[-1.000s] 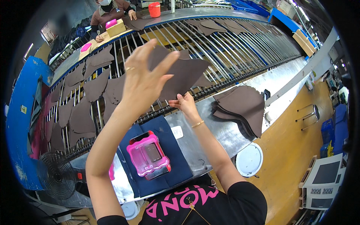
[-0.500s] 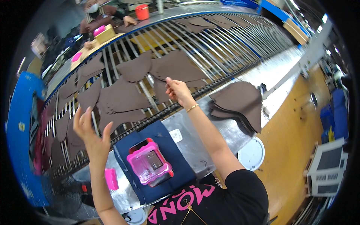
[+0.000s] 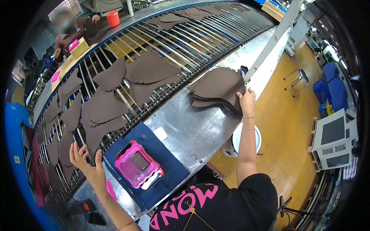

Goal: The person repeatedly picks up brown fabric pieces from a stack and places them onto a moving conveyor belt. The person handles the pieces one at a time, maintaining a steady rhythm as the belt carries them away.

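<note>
At the right end of the metal table lies a stack of brown cut fabric pieces (image 3: pixel 217 86), with scalloped edges. My right hand (image 3: pixel 247 102) is at the stack's right edge, its thumb and fingers closed on the brown pieces' rim; how many layers it pinches cannot be made out. My left hand (image 3: pixel 86 159) hangs in the air with fingers spread and nothing in them, near the conveyor's front edge. More brown pieces (image 3: pixel 104 107) lie flat in overlapping groups across the metal bars of the conveyor (image 3: pixel 192 50).
A pink plastic case (image 3: pixel 133 167) sits on folded navy cloth (image 3: pixel 171 163) before me. A slanted grey post (image 3: pixel 269 44) rises beside the stack. White buckets (image 3: pixel 256 140) stand below the table edge. Across the conveyor a co-worker (image 3: pixel 67 32) sits near a red bucket (image 3: pixel 113 18).
My right hand has moved from above the conveyor rightward and down to the brown stack. My left hand is still raised and spread. The whole view has swung to the right.
</note>
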`<act>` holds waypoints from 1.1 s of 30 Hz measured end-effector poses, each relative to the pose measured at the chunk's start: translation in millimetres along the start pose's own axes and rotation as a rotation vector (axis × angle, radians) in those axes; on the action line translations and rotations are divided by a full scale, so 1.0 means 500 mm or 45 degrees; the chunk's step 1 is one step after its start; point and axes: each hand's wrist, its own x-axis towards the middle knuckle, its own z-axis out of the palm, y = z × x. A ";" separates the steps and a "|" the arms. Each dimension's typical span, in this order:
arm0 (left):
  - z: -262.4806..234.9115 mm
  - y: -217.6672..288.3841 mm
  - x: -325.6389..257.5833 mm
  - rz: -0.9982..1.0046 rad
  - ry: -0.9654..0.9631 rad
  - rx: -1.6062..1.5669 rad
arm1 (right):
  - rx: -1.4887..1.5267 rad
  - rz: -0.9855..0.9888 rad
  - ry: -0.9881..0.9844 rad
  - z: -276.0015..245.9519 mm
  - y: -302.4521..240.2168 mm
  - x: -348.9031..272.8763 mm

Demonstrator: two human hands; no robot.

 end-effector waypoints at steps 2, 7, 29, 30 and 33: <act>-0.001 0.013 -0.011 -0.008 0.020 -0.025 | -0.060 -0.090 0.119 -0.004 -0.026 -0.027; -0.014 0.030 -0.027 -0.029 0.029 -0.041 | 0.110 -0.425 -0.045 -0.067 -0.030 -0.077; -0.294 -0.010 -0.117 -0.547 0.341 -0.328 | 1.590 -1.718 -1.146 -0.255 -0.498 -0.518; -0.320 0.013 -0.108 -0.590 0.176 -0.303 | 1.635 -1.758 -1.114 -0.256 -0.505 -0.522; -0.333 0.020 -0.137 -0.429 0.152 -0.233 | 1.640 -1.832 -1.128 -0.274 -0.519 -0.527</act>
